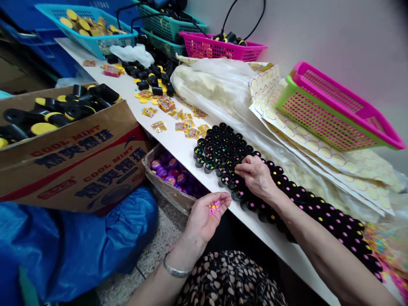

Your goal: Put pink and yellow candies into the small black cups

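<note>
My left hand [205, 216] lies palm up, its fingers loosely curled and not closed, cradling a small heap of tiny pink and yellow pieces [214, 207]. My right hand [257, 176] is above the tightly packed rows of round black plastic cups [291, 193] on the long white worktop [188, 148]; its fingers are pinched together at the tips, and I cannot tell whether a piece sits between them. Many cups show pink or yellow dots inside. Beyond the cups lie small, shiny yellow printed sachets [192, 133].
</note>
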Available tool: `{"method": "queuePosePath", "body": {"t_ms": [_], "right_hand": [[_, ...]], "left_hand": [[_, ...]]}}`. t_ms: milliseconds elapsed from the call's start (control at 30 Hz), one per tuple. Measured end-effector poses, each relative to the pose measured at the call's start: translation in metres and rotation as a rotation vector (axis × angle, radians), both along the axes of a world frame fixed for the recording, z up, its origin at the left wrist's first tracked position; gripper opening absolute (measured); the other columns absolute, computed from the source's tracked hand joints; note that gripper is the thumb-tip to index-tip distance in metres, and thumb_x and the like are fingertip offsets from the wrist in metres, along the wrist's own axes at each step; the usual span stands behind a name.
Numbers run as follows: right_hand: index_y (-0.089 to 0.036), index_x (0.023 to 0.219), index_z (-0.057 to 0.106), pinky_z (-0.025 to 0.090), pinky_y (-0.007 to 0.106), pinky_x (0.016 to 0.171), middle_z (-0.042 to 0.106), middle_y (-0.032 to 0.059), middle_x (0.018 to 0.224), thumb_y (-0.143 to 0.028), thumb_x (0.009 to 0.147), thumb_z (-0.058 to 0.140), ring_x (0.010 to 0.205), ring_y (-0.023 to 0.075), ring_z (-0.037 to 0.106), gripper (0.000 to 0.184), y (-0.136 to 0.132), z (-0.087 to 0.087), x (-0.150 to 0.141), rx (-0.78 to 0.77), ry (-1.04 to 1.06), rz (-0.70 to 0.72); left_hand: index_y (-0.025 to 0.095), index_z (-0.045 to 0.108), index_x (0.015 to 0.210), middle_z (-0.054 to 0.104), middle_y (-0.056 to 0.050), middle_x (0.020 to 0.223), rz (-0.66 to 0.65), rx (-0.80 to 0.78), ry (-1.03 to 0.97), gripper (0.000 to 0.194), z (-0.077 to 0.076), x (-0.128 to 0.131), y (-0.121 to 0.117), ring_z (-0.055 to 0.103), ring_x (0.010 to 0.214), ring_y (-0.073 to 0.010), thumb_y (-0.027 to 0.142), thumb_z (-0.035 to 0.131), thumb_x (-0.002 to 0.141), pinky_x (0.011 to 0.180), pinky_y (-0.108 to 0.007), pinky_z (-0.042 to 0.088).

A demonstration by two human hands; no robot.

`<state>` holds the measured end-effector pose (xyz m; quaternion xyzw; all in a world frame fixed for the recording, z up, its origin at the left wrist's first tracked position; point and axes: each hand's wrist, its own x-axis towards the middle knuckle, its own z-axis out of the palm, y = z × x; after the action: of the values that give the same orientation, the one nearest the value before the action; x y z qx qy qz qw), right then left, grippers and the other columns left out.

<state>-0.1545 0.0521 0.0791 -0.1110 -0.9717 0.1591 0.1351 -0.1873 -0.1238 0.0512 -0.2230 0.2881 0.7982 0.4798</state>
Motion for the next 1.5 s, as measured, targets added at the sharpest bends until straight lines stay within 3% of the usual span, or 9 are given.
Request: {"method": "queuePosePath", "body": {"t_ms": [367,767,933,1067,1167,1233,1367,1500], "right_hand": [[-0.027,0.074,0.068,0.028,0.029,0.06,0.054,0.0016,0.071,-0.029,0.08,0.053,0.071,0.015,0.039,0.017,0.0,-0.006,-0.005,0.097,-0.046,0.019],[-0.019,0.061,0.061,0.025,0.03,0.061,0.055,0.0021,0.07,-0.019,0.079,0.051,0.071,0.0148,0.042,0.02,-0.008,0.003,-0.009,0.282,-0.118,0.137],[-0.02,0.067,0.064,0.029,0.027,0.062,0.055,0.0004,0.069,-0.022,0.08,0.052,0.069,0.0121,0.047,0.018,0.0,0.001,-0.009,0.124,-0.134,0.136],[-0.019,0.071,0.066,0.033,0.025,0.06,0.056,0.0008,0.07,-0.022,0.079,0.055,0.067,0.0116,0.048,0.014,0.004,0.007,-0.002,-0.019,-0.025,0.106],[-0.019,0.076,0.066,0.035,0.026,0.062,0.055,0.0017,0.071,-0.022,0.08,0.053,0.068,0.0126,0.048,0.014,-0.007,0.018,0.011,-0.059,0.065,0.084],[-0.02,0.078,0.065,0.035,0.027,0.062,0.055,0.0017,0.071,-0.021,0.082,0.05,0.068,0.0125,0.047,0.016,-0.022,0.025,0.02,-0.084,0.061,0.155],[-0.023,0.084,0.065,0.033,0.027,0.063,0.055,0.0009,0.072,-0.019,0.082,0.049,0.069,0.0124,0.045,0.017,-0.054,0.027,0.034,-0.065,-0.014,0.315],[-0.021,0.09,0.063,0.031,0.028,0.065,0.056,0.0023,0.078,-0.016,0.081,0.048,0.073,0.0136,0.044,0.018,-0.068,0.021,0.037,0.056,-0.075,0.315]], "left_hand": [[0.002,0.065,0.066,0.065,-0.012,0.07,-0.009,0.002,-0.014,0.009,-0.001,-0.002,0.0,0.062,0.072,-0.0156,0.002,0.055,0.067,0.078,-0.026,0.051],[0.004,0.064,0.068,0.065,-0.011,0.072,-0.034,0.015,0.002,0.009,-0.003,-0.002,0.002,0.062,0.073,-0.0153,0.003,0.055,0.068,0.077,-0.026,0.051],[0.004,0.064,0.068,0.065,-0.011,0.071,-0.044,0.022,0.02,0.009,-0.003,-0.001,0.001,0.062,0.072,-0.0148,0.005,0.055,0.069,0.078,-0.026,0.05],[0.004,0.063,0.069,0.065,-0.012,0.074,-0.048,0.054,0.005,0.011,0.0,-0.003,-0.002,0.062,0.075,-0.0157,0.009,0.054,0.073,0.079,-0.026,0.049],[0.004,0.062,0.076,0.064,-0.015,0.083,-0.069,0.127,-0.028,0.022,0.004,-0.005,-0.004,0.061,0.082,-0.0197,0.023,0.051,0.079,0.08,-0.031,0.049],[0.005,0.062,0.083,0.063,-0.016,0.089,-0.083,0.213,-0.043,0.031,0.007,-0.005,-0.004,0.06,0.087,-0.0219,0.032,0.047,0.081,0.081,-0.034,0.047],[0.005,0.061,0.089,0.063,-0.014,0.087,-0.06,0.312,-0.037,0.041,0.011,-0.002,-0.006,0.059,0.078,-0.0173,0.041,0.042,0.084,0.075,-0.031,0.048],[0.005,0.061,0.09,0.062,-0.012,0.083,-0.056,0.324,-0.044,0.045,0.015,-0.001,-0.009,0.057,0.073,-0.0147,0.044,0.04,0.084,0.071,-0.027,0.046]]}}
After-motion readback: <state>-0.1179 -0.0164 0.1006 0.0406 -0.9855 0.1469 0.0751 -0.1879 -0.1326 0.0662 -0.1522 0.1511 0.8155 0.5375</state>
